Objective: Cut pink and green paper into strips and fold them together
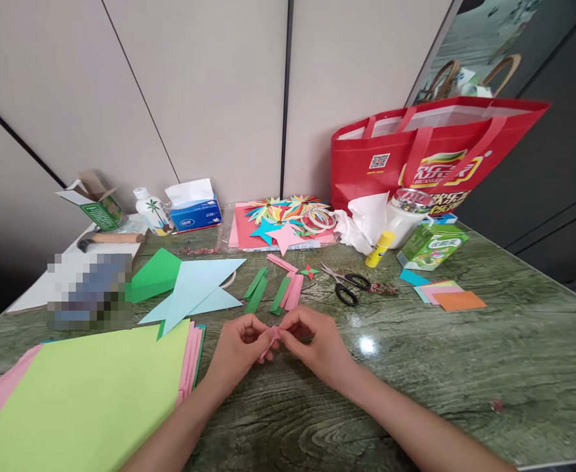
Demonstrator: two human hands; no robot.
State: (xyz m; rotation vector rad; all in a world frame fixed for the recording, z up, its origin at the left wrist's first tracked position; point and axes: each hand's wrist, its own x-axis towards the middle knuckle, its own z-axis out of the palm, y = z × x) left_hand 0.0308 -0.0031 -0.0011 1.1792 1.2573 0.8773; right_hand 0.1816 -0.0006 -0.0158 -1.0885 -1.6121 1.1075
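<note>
Between my two hands is a small folded piece of pink paper, partly hidden by the fingers. My left hand pinches it from the left, thumb on top. From the right, my right hand grips its other end between thumb and forefinger. Just beyond the hands lie green paper strips and pink paper strips. A small red and green paper star sits behind them, beside black-handled scissors.
Stacked coloured sheets cover the near left, with light blue paper triangles behind. A yellow glue stick, a white jar, a green box and a red bag stand back right. Paper stars lie at the back middle.
</note>
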